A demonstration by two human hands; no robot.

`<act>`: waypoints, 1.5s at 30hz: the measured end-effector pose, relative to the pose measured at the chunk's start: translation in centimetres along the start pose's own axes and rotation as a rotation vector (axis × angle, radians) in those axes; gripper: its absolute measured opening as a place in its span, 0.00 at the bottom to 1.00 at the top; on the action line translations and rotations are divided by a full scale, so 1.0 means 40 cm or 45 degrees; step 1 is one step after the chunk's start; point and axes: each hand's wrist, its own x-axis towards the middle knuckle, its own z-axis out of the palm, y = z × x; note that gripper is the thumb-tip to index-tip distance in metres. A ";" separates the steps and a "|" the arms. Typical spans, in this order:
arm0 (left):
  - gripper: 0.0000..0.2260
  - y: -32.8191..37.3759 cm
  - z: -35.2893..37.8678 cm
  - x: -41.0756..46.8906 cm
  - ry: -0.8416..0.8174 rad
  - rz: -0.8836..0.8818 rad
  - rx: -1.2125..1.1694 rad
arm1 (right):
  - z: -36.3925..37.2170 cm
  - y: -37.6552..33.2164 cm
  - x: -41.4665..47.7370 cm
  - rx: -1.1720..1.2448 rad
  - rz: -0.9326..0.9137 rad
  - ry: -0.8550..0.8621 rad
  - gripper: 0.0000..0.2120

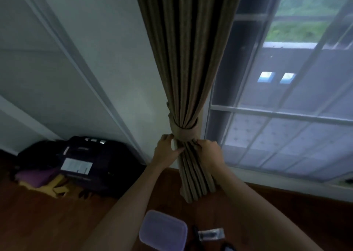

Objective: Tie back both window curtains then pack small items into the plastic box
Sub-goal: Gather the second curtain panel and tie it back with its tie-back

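Note:
A brown pleated curtain (188, 59) hangs gathered beside the window, cinched by a matching fabric tieback (184, 130). Just under the tieback, my left hand (168, 148) pinches the folds from the left. My right hand (209, 152) grips the folds from the right. Below them the curtain's lower part (194, 178) hangs bunched down to the floor. On the wooden floor near my feet lies a plastic box with a purple lid (162, 229). A small dark item in a clear packet (211, 234) lies to its right.
The barred window (286, 107) with frosted lower panes fills the right side. A white wall (107, 69) stands to the left. A dark bag (91, 163) with purple and yellow things beside it sits on the floor at the left.

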 end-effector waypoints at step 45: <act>0.11 0.185 -0.139 -0.060 0.480 0.437 -0.411 | -0.213 -0.139 -0.040 0.677 -0.276 0.608 0.07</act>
